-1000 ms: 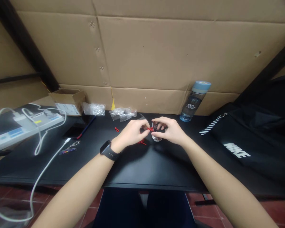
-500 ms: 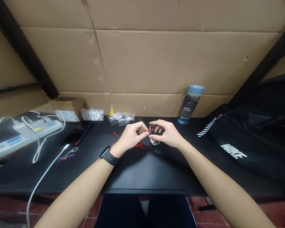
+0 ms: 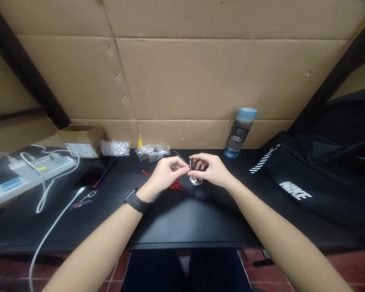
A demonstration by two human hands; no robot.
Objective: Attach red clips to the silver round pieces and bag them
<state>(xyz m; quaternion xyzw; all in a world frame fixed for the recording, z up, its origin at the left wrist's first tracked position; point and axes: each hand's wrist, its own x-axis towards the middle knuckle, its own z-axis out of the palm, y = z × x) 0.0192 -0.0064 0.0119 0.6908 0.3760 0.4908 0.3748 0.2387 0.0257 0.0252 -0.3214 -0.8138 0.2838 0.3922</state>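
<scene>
My left hand (image 3: 166,173), with a black watch on its wrist, pinches a red cord (image 3: 189,167), of which only a bit shows at the fingertips. Facing it, my right hand (image 3: 214,172) grips a thin, round, shiny metal disc (image 3: 192,163) by its edge, holding it upright. The cord meets the disc's near side; whether it passes through anything is hidden by the fingers. Below the hands, shiny round metal pieces (image 3: 196,181) lie on the table. A heap of red cords (image 3: 176,185) sits under my left hand, and a small red loop (image 3: 144,172) lies farther left.
Clear plastic packets (image 3: 153,152) and an open cardboard box (image 3: 84,140) stand along the back. A water bottle (image 3: 239,133) leans by the cardboard wall. On the right is a black bag (image 3: 310,178); on the left, a power strip (image 3: 33,174), a pen (image 3: 105,173) and a keyring (image 3: 83,200).
The view has swung slightly right, so everything sits a little farther left. Both hands keep their grip; less red cord shows between the fingertips.
</scene>
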